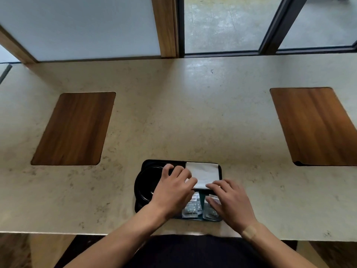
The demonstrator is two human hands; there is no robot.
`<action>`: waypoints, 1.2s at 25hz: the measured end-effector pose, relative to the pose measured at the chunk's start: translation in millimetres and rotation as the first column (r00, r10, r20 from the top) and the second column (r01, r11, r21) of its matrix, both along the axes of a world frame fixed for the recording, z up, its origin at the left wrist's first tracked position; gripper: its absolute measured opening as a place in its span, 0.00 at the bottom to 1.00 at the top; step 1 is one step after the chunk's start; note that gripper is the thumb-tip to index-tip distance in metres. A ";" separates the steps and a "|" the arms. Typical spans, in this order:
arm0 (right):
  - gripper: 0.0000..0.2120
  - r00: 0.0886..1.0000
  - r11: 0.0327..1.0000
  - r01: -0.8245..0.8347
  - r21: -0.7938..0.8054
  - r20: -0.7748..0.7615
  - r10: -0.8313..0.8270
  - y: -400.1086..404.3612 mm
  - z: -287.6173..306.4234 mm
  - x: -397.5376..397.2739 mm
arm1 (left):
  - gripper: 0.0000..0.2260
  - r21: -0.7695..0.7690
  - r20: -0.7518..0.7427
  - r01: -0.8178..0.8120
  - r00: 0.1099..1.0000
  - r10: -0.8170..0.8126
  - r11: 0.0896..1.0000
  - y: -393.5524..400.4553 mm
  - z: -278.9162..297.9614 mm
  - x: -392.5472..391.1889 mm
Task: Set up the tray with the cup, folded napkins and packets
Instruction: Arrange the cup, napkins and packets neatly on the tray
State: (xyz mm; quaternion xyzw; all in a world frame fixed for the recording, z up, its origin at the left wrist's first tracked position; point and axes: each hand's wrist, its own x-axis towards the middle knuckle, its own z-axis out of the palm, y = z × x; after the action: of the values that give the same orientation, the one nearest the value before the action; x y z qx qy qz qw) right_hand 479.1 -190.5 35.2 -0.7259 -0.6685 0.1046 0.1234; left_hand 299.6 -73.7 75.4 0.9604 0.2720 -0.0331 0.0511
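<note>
A black tray [219,167] sits on the counter near its front edge. A black cup [146,180] stands in the tray's left part. A white folded napkin [204,174] lies in the tray's far right section. Grey packets [191,208] with small white marks lie in the near right section. My left hand [172,190] lies over the middle of the tray, its fingertips on the napkin's left edge. My right hand [229,200] rests over the right packets, its fingertips touching the napkin's near edge. Whether either hand pinches the napkin is hidden by the fingers.
The tray stands on a pale stone counter [173,113]. Two wooden panels are set into it, one at the left [73,128] and one at the right [314,124]. A frosted panel and window frames close off the far side.
</note>
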 end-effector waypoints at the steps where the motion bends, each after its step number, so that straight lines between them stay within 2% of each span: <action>1: 0.17 1.000 1.000 -0.018 -0.001 -0.006 0.018 -6.2 1.1 -4.0 | 0.10 -0.001 0.041 0.012 0.999 -0.012 1.000 -10.0 2.5 -7.2; 3: 0.17 0.998 0.998 -0.055 -0.010 -0.007 0.055 -18.9 1.3 -12.2 | 0.08 -0.021 0.096 0.057 0.994 -0.055 0.998 -30.2 3.6 -21.3; 5: 0.16 0.995 0.994 -0.102 -0.027 0.000 0.102 -30.4 -0.1 -18.2 | 0.05 -0.076 0.089 0.096 0.992 -0.090 0.992 -46.0 0.9 -33.4; 9: 0.18 0.982 0.974 -0.182 -0.137 0.030 0.187 -43.5 0.3 -25.9 | 0.07 -0.203 -0.102 0.015 0.994 -0.037 0.979 -58.8 -9.9 -52.3; 11: 0.20 0.979 0.958 -0.194 -0.212 0.019 0.203 -43.8 1.5 -27.1 | 0.10 -0.209 -0.187 -0.045 0.982 0.005 0.977 -58.5 -19.5 -57.6; 14: 0.22 0.973 0.927 -0.226 -0.298 -0.023 0.230 -40.4 0.0 -28.1 | 0.11 -0.221 -0.235 -0.071 0.972 0.017 0.973 -57.9 -30.0 -61.3; 22: 0.23 0.969 0.898 -0.227 -0.378 0.008 0.248 -39.6 -4.8 -33.0 | 0.12 -0.223 -0.304 -0.039 0.952 -0.031 0.974 -58.1 -38.6 -55.4; 30: 0.23 0.973 0.905 -0.217 -0.365 -0.009 0.230 -43.4 -7.1 -38.0 | 0.15 -0.231 -0.303 -0.054 0.953 -0.019 0.972 -58.7 -42.7 -54.5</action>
State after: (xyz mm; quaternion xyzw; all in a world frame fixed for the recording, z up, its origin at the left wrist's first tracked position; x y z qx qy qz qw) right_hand 441.1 -233.9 28.1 -0.6564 -0.7184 0.2273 -0.0373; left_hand 245.1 -132.4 32.7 0.9284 0.2794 -0.2119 0.1230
